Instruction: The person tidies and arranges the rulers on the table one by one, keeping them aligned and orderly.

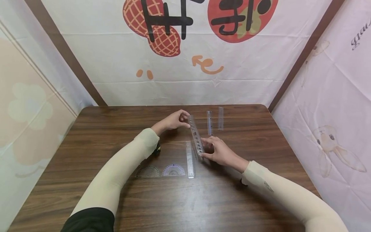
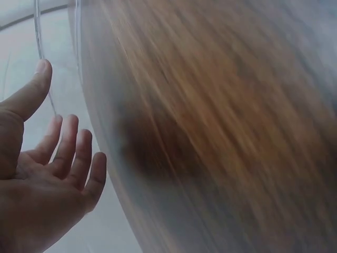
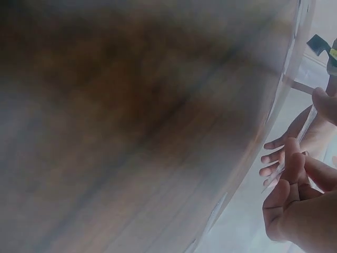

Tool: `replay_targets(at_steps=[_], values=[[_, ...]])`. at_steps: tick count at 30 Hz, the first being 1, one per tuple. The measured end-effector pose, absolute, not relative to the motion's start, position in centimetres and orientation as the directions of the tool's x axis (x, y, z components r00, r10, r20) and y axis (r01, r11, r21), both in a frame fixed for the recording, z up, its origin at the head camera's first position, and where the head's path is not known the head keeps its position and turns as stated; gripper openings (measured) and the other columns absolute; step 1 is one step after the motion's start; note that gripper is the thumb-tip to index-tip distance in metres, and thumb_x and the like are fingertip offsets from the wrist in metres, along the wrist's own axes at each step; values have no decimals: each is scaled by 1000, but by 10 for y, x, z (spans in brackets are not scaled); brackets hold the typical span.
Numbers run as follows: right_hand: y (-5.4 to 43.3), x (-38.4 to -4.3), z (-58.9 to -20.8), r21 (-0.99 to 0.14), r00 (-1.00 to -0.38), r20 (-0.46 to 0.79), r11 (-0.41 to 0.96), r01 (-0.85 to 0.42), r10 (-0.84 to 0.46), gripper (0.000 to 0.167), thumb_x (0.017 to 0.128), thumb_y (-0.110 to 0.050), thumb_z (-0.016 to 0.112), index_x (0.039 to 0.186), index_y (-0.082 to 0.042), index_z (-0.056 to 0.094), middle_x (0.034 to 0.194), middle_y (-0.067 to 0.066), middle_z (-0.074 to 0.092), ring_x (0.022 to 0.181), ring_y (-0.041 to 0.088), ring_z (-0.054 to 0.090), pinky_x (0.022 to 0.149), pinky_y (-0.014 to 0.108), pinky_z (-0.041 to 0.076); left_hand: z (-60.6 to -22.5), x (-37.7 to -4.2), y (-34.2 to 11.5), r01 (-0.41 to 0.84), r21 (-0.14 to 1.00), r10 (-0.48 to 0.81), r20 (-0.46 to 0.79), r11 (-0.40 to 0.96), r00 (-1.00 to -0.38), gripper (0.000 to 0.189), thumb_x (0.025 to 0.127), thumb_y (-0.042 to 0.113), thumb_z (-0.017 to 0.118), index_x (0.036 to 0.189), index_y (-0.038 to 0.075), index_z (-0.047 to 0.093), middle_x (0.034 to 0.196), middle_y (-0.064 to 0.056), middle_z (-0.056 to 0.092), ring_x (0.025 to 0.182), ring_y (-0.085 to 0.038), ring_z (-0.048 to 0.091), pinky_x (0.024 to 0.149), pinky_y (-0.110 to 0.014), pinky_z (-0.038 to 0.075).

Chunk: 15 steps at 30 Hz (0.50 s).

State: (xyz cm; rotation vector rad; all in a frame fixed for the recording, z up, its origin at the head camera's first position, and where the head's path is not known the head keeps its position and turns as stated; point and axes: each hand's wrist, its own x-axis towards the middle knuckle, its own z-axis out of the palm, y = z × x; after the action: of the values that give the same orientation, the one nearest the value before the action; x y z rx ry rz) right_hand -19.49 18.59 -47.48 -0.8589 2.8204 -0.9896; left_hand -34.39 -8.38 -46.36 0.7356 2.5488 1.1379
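Brown wood grain runs across the surface (image 1: pixel 162 206), backed by a creased white cloth (image 1: pixel 110 54) printed with thick black characters (image 1: pixel 166 21) cut off at the top. Between the two hands is a clear plastic stencil ruler (image 1: pixel 195 135), raised and tilted, with a row of cut-out shapes along its length. The left hand (image 1: pixel 175 120) pinches its far end between thumb and fingertips, the other fingers loosely curved; the right hand (image 1: pixel 216 149) pinches the near end. Just nearer than the stencil ruler, between the forearms, a flat clear ruler (image 1: pixel 190 161) lies on the surface. Left of that, two transparent half-round protractors (image 1: pixel 147 172) (image 1: pixel 173 170) sit side by side, one marked in violet. Beyond the right hand are two narrow clear rulers (image 1: pixel 209 123) (image 1: pixel 221 118), roughly parallel. Their printed scales are too small to read. Pale sleeves (image 1: pixel 127 161) cover both forearms. Well past the right hand, a pinkish side cloth (image 1: pixel 342 106) bears a rabbit print (image 1: pixel 330 141) and slanting script (image 1: pixel 360 35), cropped by the edge.
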Motion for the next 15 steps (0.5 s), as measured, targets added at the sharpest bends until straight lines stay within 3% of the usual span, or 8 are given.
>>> replay_targets(at_steps=[7, 11, 15], values=[[191, -180, -476, -598, -865, 152, 652, -466, -478, 67, 91, -24, 90, 146, 2, 63, 112, 2, 69, 95, 17, 60, 87, 39, 51, -461, -341, -73, 409, 679, 576, -25, 610, -817, 58, 97, 22, 83, 143, -1, 57, 141, -21, 60, 132, -36, 56, 116, -48, 43], [191, -170, -478, -608, -877, 165, 654, -450, -451, 67, 89, -23, 91, 144, 3, 65, 107, 0, 69, 89, 13, 57, 82, 35, 50, -458, -335, -67, 442, 637, 603, -44, 631, -796, 58, 97, 26, 83, 144, 2, 58, 144, -20, 59, 138, -36, 53, 123, -51, 32], [190, -161, -480, -628, -887, 161, 648, -430, -432, 68, 88, -23, 92, 144, 3, 64, 107, 0, 69, 88, 12, 57, 85, 36, 46, -457, -332, -63, 459, 607, 619, -70, 649, -782, 59, 98, 30, 83, 144, 5, 58, 147, -19, 57, 141, -37, 47, 125, -52, 27]])
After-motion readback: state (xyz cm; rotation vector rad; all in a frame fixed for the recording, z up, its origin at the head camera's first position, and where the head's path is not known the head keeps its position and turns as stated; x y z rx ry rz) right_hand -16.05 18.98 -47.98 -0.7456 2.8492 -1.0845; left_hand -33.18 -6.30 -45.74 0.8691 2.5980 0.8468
